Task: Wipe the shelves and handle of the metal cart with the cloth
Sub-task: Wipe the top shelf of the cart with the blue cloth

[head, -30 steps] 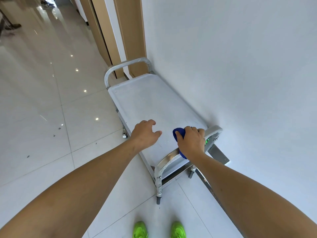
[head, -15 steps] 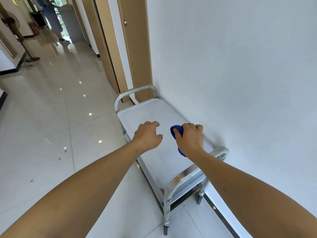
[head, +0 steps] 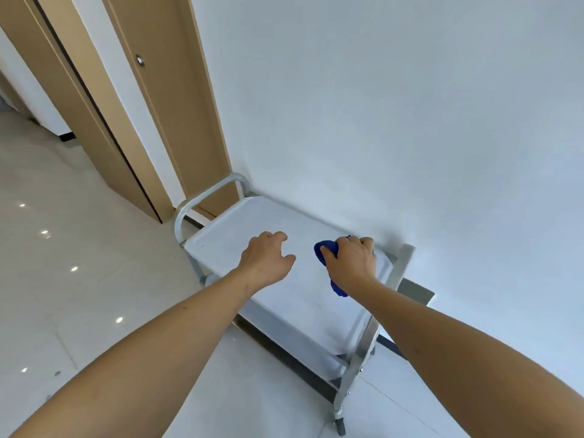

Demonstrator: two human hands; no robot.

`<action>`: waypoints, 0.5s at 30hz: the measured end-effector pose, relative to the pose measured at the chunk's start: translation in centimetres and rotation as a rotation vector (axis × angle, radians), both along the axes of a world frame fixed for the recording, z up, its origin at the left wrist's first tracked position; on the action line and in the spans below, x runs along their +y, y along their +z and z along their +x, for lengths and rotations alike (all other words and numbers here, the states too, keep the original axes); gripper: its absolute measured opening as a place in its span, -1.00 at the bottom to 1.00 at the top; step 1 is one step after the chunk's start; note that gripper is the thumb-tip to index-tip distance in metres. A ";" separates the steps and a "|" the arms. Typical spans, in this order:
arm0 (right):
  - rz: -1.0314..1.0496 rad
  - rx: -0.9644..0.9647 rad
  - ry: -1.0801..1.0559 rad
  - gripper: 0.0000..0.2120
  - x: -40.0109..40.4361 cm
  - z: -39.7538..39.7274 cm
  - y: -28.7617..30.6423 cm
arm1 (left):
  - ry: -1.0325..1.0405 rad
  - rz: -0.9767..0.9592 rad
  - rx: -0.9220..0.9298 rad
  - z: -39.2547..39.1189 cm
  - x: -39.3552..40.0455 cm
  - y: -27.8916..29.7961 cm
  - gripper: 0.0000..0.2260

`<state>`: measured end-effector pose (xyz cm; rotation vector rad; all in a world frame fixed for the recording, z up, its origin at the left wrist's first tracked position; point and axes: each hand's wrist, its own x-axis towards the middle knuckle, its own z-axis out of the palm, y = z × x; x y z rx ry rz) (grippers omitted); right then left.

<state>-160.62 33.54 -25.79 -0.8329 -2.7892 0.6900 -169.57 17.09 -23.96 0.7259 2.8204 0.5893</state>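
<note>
Above cart shelf (head: 284, 298), right hand (head: 350, 263) grips cloth (head: 324, 251).

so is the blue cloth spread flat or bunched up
Bunched up: the right hand grips the blue cloth in a wad above the cart's top shelf, with only folds poking out around the fingers.

Bright, even light. Ceiling spots glare as white dots on glossy floor (head: 63, 279). Soft shadow on wall (head: 410, 121) near cart's far corner. Wide-angle bends edges; slight softness overall.
</note>
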 end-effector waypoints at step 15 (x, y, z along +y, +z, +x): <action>-0.110 -0.033 -0.199 -0.65 1.9 -3.0 -3.9 | -0.177 -0.072 -0.089 -5.6 4.1 -4.0 -0.50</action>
